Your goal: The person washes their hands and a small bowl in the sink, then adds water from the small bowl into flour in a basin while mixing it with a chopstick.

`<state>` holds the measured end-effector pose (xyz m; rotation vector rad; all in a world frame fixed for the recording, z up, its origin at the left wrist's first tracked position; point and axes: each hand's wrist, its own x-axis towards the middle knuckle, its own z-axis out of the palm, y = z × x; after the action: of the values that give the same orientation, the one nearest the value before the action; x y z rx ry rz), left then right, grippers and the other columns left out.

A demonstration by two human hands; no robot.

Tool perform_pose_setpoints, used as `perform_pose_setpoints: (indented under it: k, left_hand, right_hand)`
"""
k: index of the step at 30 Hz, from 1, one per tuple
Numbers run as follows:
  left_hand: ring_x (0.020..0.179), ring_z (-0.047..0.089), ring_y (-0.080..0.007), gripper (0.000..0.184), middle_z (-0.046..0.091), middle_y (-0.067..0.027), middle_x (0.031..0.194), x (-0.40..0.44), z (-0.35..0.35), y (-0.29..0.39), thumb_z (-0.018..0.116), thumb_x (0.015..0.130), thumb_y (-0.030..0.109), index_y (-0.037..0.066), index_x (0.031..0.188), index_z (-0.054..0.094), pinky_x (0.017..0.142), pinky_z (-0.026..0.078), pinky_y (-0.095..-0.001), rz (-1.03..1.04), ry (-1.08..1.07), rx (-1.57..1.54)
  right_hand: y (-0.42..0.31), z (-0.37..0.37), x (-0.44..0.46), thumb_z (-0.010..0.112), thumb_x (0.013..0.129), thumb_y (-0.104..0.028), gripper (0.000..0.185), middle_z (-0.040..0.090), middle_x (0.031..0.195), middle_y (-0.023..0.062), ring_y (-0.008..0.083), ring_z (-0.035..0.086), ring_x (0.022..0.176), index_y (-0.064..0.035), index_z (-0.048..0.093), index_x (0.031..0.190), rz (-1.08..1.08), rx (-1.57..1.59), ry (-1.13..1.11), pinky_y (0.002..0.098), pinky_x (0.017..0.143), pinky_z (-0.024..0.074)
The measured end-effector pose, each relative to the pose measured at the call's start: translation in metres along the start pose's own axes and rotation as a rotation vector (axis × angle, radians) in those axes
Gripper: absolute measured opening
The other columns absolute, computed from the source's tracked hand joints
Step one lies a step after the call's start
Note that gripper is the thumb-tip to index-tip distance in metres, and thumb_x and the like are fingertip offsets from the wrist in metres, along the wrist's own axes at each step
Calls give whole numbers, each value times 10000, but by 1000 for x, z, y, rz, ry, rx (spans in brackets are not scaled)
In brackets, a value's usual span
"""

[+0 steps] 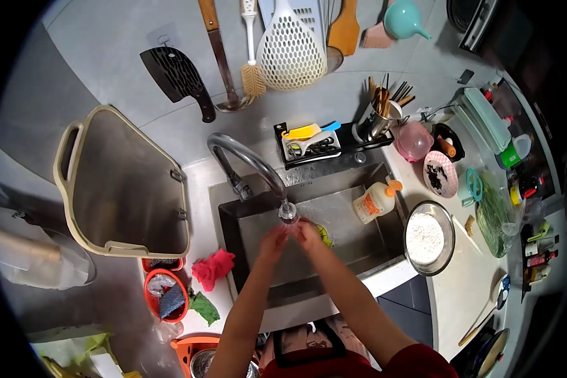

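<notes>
Fingers: both hands, left hand and right hand, meet right under the faucet outlet. Fingertips are close to each other, but water glare and blur hide the detail. Can't tell if the fingers on each hand are spread or pressed together, or if anything small sits between them. No clamp on the faucet visible.

Faucet: spout arcs over the sink, outlet just above the fingers. My read: rinsing. Good spot for it, hands over the basin so runoff drops inside. To do it well: spread the fingers, rub palms, backs and between, tips angled down so water doesn't run up the forearms. Moderate flow, less splash.

Near the right hand: a yellow-green item on the basin floor, partly hidden. Soap bottle with orange pump, in the sink toward the right side.

Further out: metal bowl of white powder on the right counter, beside the sink. Splash risk there; shake off low, inside the basin. Pink cloth on the left edge. Red sleeve is well back from the water, fine.
</notes>
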<state>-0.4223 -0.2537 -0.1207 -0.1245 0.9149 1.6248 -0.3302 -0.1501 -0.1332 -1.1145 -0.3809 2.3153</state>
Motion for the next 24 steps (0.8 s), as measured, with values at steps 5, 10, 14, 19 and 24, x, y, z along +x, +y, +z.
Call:
perform_pose_setpoints:
  k: [5,10,14,19,24]
  left_hand:
    - [854,600,-163,166,622,-51,923,35,-15,-21,537,876,169,42,968,591,723,485,-292,-4,42,-50]
    - [758,613,-239,188,632,-112,804,4,46,34,606,817,205,25,856,642,655,466,-349,628,533,1064]
    - [628,596,-289,184,619,-160,734,15,65,73,626,783,225,46,814,656,581,459,-337,1151,602,1179]
    - [619,582,-303,193,609,-150,705,31,77,100,587,811,207,48,724,650,557,443,-358,932,648,1391]
    - [736,581,-326,137,588,-165,719,20,33,64,600,762,157,35,725,650,655,442,-379,973,691,1340]
  right_hand:
    - [-27,-6,-24,544,820,-15,212,589,1032,111,211,594,901,0,540,1031,0,-305,-26,323,795,501]
    - [-41,-15,-20,606,796,-103,266,608,990,122,198,541,1015,9,563,1034,-70,-777,-33,311,865,446]
    - [-43,-58,-11,593,803,-237,257,614,1031,156,216,550,981,-16,636,928,-1060,-1668,29,309,775,449]
    - [-89,-47,-42,650,746,-245,348,508,1187,226,290,447,1150,-40,620,1026,-292,-1204,5,335,912,390]
    - [-106,-83,-38,622,764,-127,520,410,1316,139,213,494,1094,-34,441,1242,-366,-1072,-75,300,916,379]
